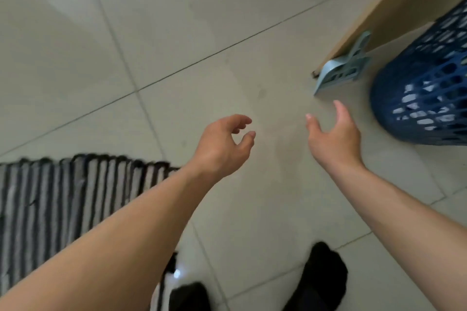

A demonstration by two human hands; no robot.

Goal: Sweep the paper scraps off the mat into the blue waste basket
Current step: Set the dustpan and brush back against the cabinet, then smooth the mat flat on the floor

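Head view: both hands empty above the tiled floor (pixel 177 33). Left hand (pixel 222 144) loosely curled, fingers apart, gripping nothing. Right hand (pixel 336 136) spread, holding nothing, near the light-blue dustpan (pixel 341 74) leaning at a wooden panel (pixel 394 5). Blue waste basket (pixel 427 88) far right, white scraps visible through its lattice. Striped mat (pixel 63 197) near left, partly under the left forearm.

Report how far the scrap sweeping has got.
Looks done: white scraps show through the blue waste basket, and the visible part of the striped mat seems bare. In hand: nothing; left hand and right hand are empty, open. The dustpan leans against the wooden furniture. Left: cannot tell, mat partly hidden.
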